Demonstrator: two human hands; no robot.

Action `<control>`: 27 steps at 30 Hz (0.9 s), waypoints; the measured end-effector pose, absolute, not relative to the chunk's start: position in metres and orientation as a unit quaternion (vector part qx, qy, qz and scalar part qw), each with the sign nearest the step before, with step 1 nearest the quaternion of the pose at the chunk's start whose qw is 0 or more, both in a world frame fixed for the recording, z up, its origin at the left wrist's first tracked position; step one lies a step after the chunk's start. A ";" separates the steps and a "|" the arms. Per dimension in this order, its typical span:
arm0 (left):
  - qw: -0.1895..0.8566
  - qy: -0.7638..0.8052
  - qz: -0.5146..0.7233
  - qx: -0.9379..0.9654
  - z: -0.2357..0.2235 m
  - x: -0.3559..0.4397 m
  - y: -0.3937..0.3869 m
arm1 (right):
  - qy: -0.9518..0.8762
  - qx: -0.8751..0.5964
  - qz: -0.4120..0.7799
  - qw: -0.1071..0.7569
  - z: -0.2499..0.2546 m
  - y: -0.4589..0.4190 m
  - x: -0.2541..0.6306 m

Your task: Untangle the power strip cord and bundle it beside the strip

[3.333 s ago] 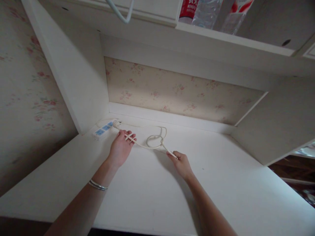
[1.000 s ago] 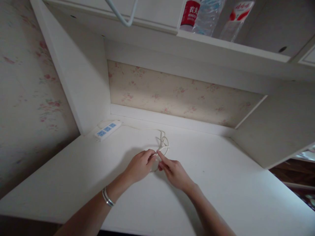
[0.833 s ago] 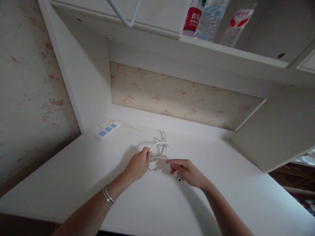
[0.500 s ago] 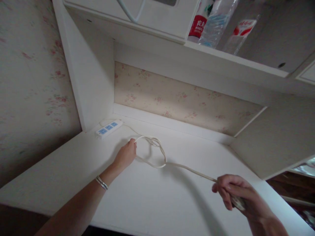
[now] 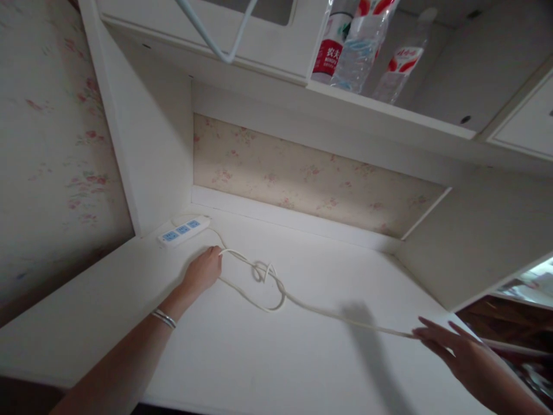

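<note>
A white power strip (image 5: 184, 230) with blue socket faces lies at the back left of the white desktop. Its cream power cord (image 5: 322, 312) runs out across the surface, with a loop and a small tangle near the middle. My left hand (image 5: 205, 268), a silver bangle on its wrist, is closed on the left side of the loop, just in front of the strip. Far to the right, my right hand (image 5: 453, 349) pinches the cord between thumb and fingertips, other fingers stretched out. Between the hands the cord's right stretch is nearly straight. Its plug end cannot be seen.
Above the desk hangs a white cabinet (image 5: 242, 72) with several plastic bottles (image 5: 360, 43) on its open shelf. A pale hanging loop (image 5: 228, 56) dips in front of it. Side panels (image 5: 151, 132) bound the desk niche.
My right hand has moved right, its fingers now more extended, drawing the cord out straighter. My left hand has shifted slightly left with the loop, which sits lower and wider.
</note>
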State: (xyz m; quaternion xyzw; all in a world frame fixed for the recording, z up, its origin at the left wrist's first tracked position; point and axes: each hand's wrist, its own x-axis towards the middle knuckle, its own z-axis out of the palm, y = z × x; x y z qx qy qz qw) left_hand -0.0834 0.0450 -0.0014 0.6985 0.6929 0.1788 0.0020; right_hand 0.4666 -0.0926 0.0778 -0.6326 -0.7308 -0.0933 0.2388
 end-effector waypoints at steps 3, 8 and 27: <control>0.004 0.652 0.204 0.730 -0.002 -0.072 0.047 | -0.740 -0.627 -0.184 0.157 0.070 -0.082 0.459; -0.011 0.614 0.182 0.768 -0.001 -0.058 0.058 | -0.635 -0.715 -0.221 0.192 0.067 -0.052 0.424; -0.075 0.529 0.284 0.796 0.013 -0.062 0.043 | -0.769 -0.530 0.153 0.323 0.104 0.068 0.248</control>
